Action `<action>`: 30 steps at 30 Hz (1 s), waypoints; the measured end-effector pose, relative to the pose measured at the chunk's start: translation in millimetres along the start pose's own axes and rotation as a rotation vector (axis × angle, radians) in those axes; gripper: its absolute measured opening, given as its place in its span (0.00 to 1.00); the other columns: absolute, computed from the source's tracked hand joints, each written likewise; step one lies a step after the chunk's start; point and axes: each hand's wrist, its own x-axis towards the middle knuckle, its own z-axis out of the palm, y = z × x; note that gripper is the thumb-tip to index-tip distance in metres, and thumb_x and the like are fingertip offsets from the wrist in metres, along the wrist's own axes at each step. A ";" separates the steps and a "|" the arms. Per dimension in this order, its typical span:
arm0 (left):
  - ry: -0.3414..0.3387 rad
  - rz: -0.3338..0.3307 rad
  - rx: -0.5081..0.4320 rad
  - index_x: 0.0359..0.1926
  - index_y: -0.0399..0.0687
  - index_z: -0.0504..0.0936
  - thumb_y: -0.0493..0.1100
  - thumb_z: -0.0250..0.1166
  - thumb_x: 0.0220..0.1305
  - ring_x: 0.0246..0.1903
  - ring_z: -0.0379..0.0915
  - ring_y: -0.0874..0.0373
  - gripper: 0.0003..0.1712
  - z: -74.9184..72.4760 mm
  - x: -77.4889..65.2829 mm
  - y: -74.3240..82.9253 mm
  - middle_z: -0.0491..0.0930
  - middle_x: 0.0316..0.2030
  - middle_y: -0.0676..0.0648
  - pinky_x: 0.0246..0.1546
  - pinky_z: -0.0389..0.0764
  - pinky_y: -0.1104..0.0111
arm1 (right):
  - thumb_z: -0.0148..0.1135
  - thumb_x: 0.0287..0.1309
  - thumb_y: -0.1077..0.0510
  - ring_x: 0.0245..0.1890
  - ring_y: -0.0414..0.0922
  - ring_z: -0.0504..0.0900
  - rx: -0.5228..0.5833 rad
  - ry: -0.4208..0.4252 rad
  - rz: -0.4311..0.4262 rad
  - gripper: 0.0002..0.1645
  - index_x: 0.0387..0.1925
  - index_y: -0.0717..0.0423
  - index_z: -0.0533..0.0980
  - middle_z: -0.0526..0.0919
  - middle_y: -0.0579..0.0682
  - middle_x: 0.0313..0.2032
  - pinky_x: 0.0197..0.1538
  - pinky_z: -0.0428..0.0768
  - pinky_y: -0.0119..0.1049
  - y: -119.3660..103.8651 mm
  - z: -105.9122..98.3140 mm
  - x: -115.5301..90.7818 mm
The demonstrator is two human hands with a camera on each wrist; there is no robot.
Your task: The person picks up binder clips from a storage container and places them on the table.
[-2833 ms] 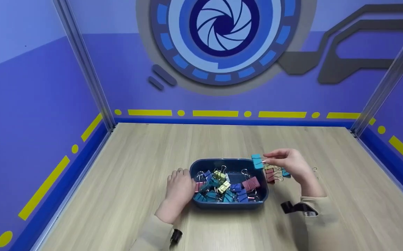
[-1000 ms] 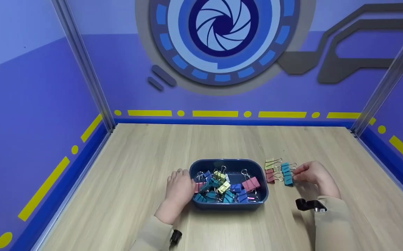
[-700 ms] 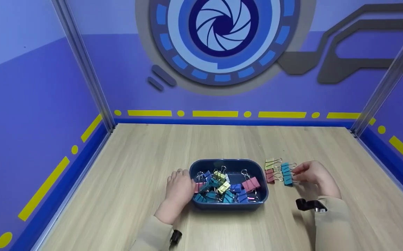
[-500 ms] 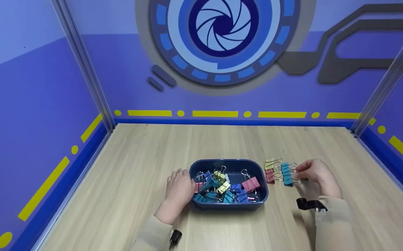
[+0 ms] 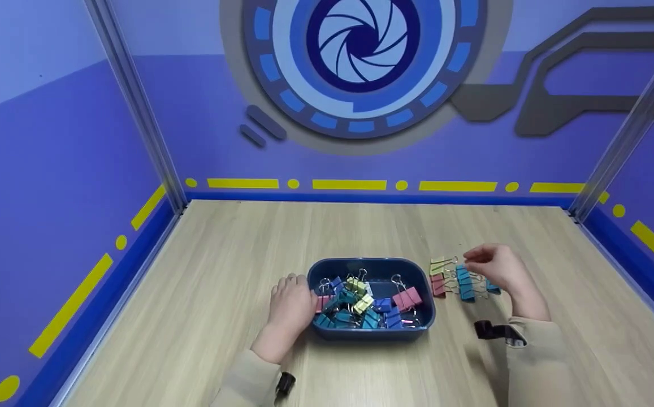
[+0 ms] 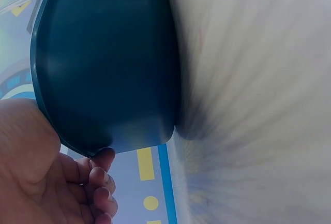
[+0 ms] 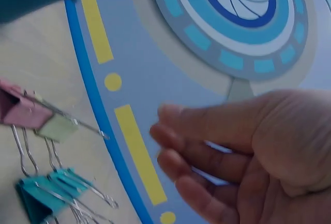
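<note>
My left hand [image 5: 293, 299] holds the left rim of a dark blue plastic box [image 5: 369, 336]; in the left wrist view its curled fingers lie at the box's corner, the thumb hidden. Inside the box lie several binder clips, among them a pink one [image 5: 407, 298]. My right hand [image 5: 501, 272] hovers above the clips right of the box, holding nothing, fingers loosely bent with the thumb near the fingertips. Below it are teal binder clips [image 5: 465, 288], and another teal clip [image 5: 493, 287] is partly hidden by the hand.
Between the box and the teal clips, a yellow binder clip [image 5: 437, 265] and a red binder clip [image 5: 438, 286] lie on the wooden table [image 5: 247, 237]. Blue printed wall panels [image 5: 191, 124] enclose the table at the back and sides.
My right hand carried a teal clip from above the box, set it down beside another teal clip, let go and rose slightly leftward. My left hand and the box stayed put.
</note>
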 end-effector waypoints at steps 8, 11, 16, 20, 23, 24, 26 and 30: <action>0.005 0.005 0.001 0.45 0.32 0.81 0.44 0.66 0.65 0.43 0.76 0.42 0.17 -1.1 -0.2 -0.1 0.81 0.40 0.37 0.44 0.74 0.53 | 0.65 0.63 0.64 0.44 0.48 0.85 0.043 -0.108 -0.213 0.12 0.47 0.59 0.85 0.89 0.57 0.44 0.45 0.81 0.37 -31.6 42.2 8.4; 0.001 0.002 -0.001 0.45 0.32 0.80 0.44 0.65 0.65 0.43 0.76 0.42 0.16 -1.5 0.1 0.0 0.81 0.40 0.37 0.44 0.74 0.53 | 0.62 0.63 0.68 0.47 0.52 0.86 0.059 -0.150 -0.254 0.13 0.47 0.57 0.85 0.89 0.56 0.45 0.45 0.84 0.41 -43.3 59.5 9.2; 0.006 0.002 -0.001 0.45 0.32 0.80 0.44 0.65 0.66 0.43 0.76 0.42 0.17 -2.2 0.5 0.0 0.80 0.40 0.37 0.44 0.74 0.53 | 0.57 0.57 0.76 0.51 0.57 0.86 0.017 -0.168 -0.396 0.21 0.45 0.57 0.86 0.89 0.56 0.46 0.54 0.83 0.54 -55.7 85.0 10.3; -0.006 -0.004 -0.007 0.46 0.31 0.80 0.44 0.65 0.66 0.43 0.75 0.42 0.17 -1.7 0.6 0.5 0.80 0.40 0.37 0.46 0.75 0.52 | 0.59 0.49 0.79 0.54 0.59 0.84 -0.037 -0.207 -0.457 0.25 0.46 0.59 0.86 0.88 0.56 0.49 0.59 0.79 0.57 -60.1 97.9 10.8; -0.007 -0.001 -0.005 0.45 0.31 0.80 0.43 0.65 0.66 0.43 0.76 0.41 0.17 -0.9 0.2 0.8 0.81 0.40 0.37 0.45 0.75 0.52 | 0.68 0.42 0.77 0.54 0.58 0.84 -0.101 -0.268 -0.458 0.26 0.47 0.59 0.86 0.88 0.56 0.50 0.58 0.80 0.56 -64.1 102.8 12.2; -0.003 0.001 -0.003 0.45 0.31 0.80 0.43 0.65 0.65 0.43 0.76 0.41 0.16 -0.6 0.1 0.8 0.81 0.39 0.37 0.45 0.75 0.52 | 0.71 0.40 0.75 0.53 0.57 0.84 -0.130 -0.288 -0.453 0.27 0.46 0.59 0.86 0.88 0.55 0.49 0.57 0.81 0.56 -66.1 103.5 13.0; 0.004 0.003 0.001 0.43 0.32 0.81 0.43 0.65 0.65 0.42 0.76 0.41 0.15 -0.3 -0.1 0.8 0.81 0.38 0.37 0.43 0.75 0.52 | 0.75 0.37 0.73 0.51 0.56 0.85 -0.201 -0.327 -0.437 0.27 0.45 0.59 0.86 0.88 0.55 0.49 0.55 0.81 0.54 -71.3 103.8 14.6; 0.010 -0.001 0.006 0.43 0.32 0.81 0.42 0.65 0.64 0.41 0.77 0.41 0.15 -0.5 -0.5 0.5 0.81 0.38 0.37 0.42 0.76 0.52 | 0.68 0.37 0.78 0.46 0.54 0.86 -0.347 -0.394 -0.433 0.26 0.42 0.60 0.86 0.89 0.56 0.45 0.48 0.85 0.48 -82.7 101.0 17.7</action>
